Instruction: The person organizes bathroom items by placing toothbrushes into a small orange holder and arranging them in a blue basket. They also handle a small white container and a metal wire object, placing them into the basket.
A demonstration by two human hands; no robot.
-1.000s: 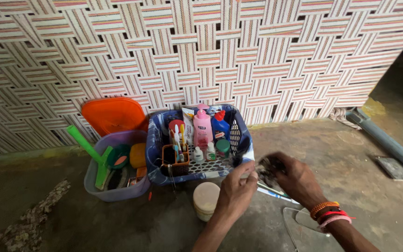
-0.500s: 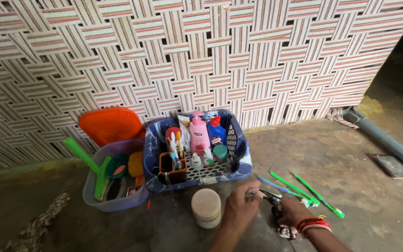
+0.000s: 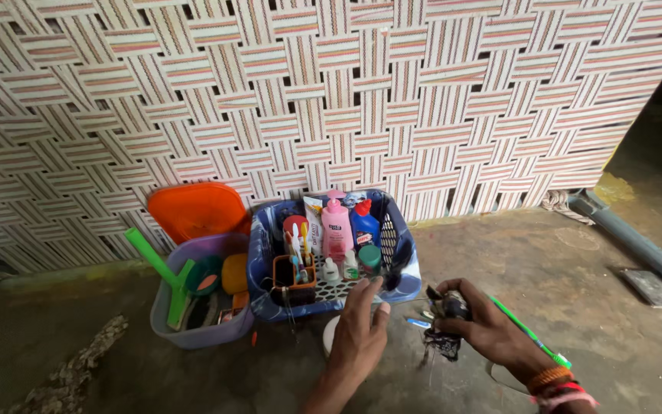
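Head view. The left hand (image 3: 360,331) is extended forward with the palm down and the fingers spread; it grasps nothing. Its fingertips (image 3: 375,285) reach the front rim of the blue basket (image 3: 260,253), and the hand covers most of a pale round jar (image 3: 331,336) standing on the floor (image 3: 576,261) just under it.

The right hand (image 3: 489,330) is clenched around a dark bundle of small items (image 3: 446,318), which hangs partly below the fist; what the items are cannot be told. The bundle lies to the right of the left hand, near it but apart, and in front of the basket's right corner. A green toothbrush (image 3: 530,332) lies on the floor behind the right hand, running toward the wrist, which carries orange and red bracelets (image 3: 553,383).

The blue basket holds a pink pump bottle (image 3: 337,224), a blue bottle with a red cap (image 3: 363,222) and a small orange holder with brushes (image 3: 294,270). To its left, touching it, stands a lilac tub (image 3: 193,331) with a green-handled tool (image 3: 151,261), and an orange lid (image 3: 197,211) leans behind it against the woven wall (image 3: 331,92).
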